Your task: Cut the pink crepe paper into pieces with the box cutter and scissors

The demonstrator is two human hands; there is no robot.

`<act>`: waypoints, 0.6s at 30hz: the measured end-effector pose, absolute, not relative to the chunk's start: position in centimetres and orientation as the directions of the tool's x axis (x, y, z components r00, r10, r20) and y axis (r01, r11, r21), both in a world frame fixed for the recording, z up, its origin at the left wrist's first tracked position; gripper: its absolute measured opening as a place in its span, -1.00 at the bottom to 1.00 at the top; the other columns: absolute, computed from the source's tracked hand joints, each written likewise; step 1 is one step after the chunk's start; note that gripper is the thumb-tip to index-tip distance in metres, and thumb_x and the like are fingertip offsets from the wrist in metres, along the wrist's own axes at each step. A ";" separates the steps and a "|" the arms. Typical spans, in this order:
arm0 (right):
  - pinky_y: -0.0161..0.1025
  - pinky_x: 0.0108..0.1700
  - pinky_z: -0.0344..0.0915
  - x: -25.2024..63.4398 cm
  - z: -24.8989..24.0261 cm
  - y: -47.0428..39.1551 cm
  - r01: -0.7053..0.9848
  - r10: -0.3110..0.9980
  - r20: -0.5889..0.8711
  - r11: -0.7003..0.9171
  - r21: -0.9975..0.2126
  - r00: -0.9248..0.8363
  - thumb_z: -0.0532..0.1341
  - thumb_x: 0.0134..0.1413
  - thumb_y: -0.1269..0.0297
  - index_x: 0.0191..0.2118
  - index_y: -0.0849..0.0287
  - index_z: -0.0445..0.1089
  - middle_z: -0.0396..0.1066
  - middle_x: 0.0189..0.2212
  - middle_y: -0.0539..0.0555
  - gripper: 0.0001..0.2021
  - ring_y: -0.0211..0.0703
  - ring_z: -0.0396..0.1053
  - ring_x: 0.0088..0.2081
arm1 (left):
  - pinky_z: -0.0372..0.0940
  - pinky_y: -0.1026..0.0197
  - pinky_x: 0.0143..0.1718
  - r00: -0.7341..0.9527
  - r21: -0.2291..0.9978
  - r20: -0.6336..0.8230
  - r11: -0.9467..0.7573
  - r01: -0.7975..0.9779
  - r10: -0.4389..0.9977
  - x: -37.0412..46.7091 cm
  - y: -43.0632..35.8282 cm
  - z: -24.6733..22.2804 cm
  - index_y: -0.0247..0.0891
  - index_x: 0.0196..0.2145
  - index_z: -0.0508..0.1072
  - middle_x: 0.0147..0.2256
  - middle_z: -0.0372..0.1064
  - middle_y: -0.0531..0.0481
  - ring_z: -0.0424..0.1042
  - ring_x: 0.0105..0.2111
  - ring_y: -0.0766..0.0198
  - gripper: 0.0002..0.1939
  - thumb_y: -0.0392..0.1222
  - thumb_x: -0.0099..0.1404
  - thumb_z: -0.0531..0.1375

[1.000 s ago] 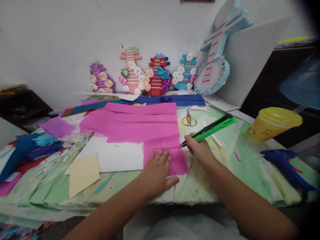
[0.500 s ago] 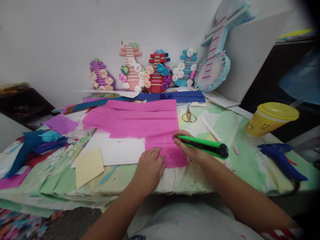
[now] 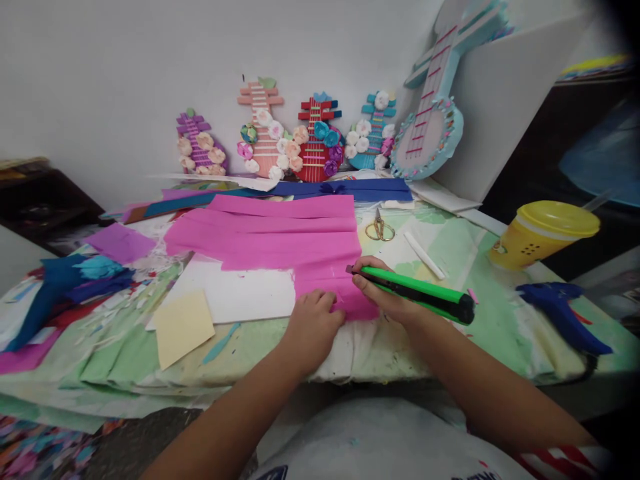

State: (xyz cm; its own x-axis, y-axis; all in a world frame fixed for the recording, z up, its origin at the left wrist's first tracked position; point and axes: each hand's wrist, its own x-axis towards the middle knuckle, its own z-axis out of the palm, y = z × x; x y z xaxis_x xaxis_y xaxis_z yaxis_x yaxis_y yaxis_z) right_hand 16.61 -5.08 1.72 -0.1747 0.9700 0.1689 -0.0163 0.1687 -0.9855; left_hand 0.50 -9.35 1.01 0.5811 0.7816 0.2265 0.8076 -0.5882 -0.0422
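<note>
Pink paper (image 3: 270,230) lies across the middle of the table, partly over a white board (image 3: 245,295). My left hand (image 3: 315,323) rests on the lower part of the pink paper, fingers bent and laid flat on it, holding nothing. In my right hand (image 3: 380,287) is a green and black cutter (image 3: 420,290). Its tip points left, just over the pink paper near its right side, and whether it touches the paper I cannot tell. Gold-handled scissors (image 3: 380,229) lie beyond my right hand, beside a white stick (image 3: 424,255).
At the right stand a yellow cup (image 3: 547,233) and a blue glue gun (image 3: 565,317). A cream paper square (image 3: 184,328) lies at the left front, with coloured scraps (image 3: 100,269) farther left. Several decorated guitars (image 3: 315,150) line the back wall.
My left hand and the lower part of the pink paper have shifted slightly right. The cutter has moved a little right in my right hand. The view has tilted slightly.
</note>
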 end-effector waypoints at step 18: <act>-0.42 -0.70 -0.27 16.7 2.4 -5.5 -0.385 0.976 -0.148 -0.199 -0.901 -0.158 0.08 -0.11 0.00 -0.42 0.10 0.12 -0.10 -0.82 -0.20 -0.72 -0.44 -0.20 -0.75 | 0.13 0.19 -0.42 0.622 -0.101 0.081 -0.614 0.783 0.779 0.1 -7.3 1.7 -0.28 -0.44 0.34 -0.48 0.27 -0.01 0.24 -0.43 0.20 -0.89 -0.36 0.17 0.04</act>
